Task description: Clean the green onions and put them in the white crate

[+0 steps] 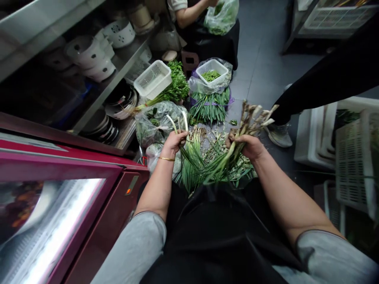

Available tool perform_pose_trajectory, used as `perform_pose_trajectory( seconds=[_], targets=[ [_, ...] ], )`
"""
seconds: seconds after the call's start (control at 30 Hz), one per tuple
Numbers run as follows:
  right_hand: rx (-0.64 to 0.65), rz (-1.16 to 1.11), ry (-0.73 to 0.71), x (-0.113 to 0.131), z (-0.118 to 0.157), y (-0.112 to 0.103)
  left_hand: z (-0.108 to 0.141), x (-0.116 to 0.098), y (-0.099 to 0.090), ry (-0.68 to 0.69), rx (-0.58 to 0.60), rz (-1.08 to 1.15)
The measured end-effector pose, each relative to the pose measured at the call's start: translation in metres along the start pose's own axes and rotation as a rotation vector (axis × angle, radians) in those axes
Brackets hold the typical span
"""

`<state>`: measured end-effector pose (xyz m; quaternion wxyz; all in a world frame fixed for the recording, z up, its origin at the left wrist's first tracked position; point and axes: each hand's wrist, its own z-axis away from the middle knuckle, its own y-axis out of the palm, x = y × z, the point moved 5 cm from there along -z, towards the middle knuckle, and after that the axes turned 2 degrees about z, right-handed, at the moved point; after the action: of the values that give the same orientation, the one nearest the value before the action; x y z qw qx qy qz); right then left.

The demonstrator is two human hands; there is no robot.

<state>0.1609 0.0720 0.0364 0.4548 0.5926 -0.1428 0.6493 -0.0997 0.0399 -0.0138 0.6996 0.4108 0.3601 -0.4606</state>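
Note:
My left hand [175, 142] is closed around a few clean green garlic stalks [185, 120], white ends pointing up and away. A thicker bunch of green garlic [248, 116] with brown, soiled stems is gripped in my right hand [250, 145]; its green leaves trail down toward my lap. Between and below the hands, a pile of pale-stemmed green garlic [195, 144] lies on the floor. Loose peelings and leaf scraps [217, 142] spread to the right of that pile, partly hidden by the leaves.
Ahead are tied leafy greens [211, 106], a white basket [154, 79] and plastic bags of vegetables [154, 122]. Shelves with bowls [91, 55] and a red cabinet [115, 213] line the left. One person [192, 15] sits ahead; another's leg [319, 75] and white crates [316, 138] are right.

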Motion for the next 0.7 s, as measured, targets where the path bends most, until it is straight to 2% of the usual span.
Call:
perform_pose_trajectory(
  seconds=[0.1, 0.17, 0.27, 0.33, 0.43, 0.6, 0.7],
  targets=[
    [-0.214, 0.156, -0.041, -0.015, -0.015, -0.003, 0.013, -0.006, 0.022, 0.006, 0.105, 0.032],
    [-0.325, 0.257, -0.107, -0.024, -0.022, 0.006, 0.018, -0.003, 0.036, 0.011, 0.126, 0.049],
    [-0.268, 0.336, -0.131, -0.042, -0.033, 0.031, 0.021, 0.007, 0.053, 0.03, 0.08, 0.097],
    [-0.224, 0.373, -0.108, -0.052, -0.038, 0.043, 0.021, 0.012, 0.058, 0.065, 0.02, 0.105],
    [-0.239, 0.417, -0.106, -0.051, -0.039, 0.042, 0.021, 0.013, 0.057, 0.112, -0.002, 0.037],
    [-0.171, 0.299, -0.081, -0.027, -0.028, 0.021, 0.024, 0.006, 0.045, 0.112, 0.26, -0.267],
    [-0.177, 0.241, -0.071, -0.009, -0.013, 0.003, 0.023, 0.006, 0.029, 0.133, 0.333, -0.52]
  ],
)
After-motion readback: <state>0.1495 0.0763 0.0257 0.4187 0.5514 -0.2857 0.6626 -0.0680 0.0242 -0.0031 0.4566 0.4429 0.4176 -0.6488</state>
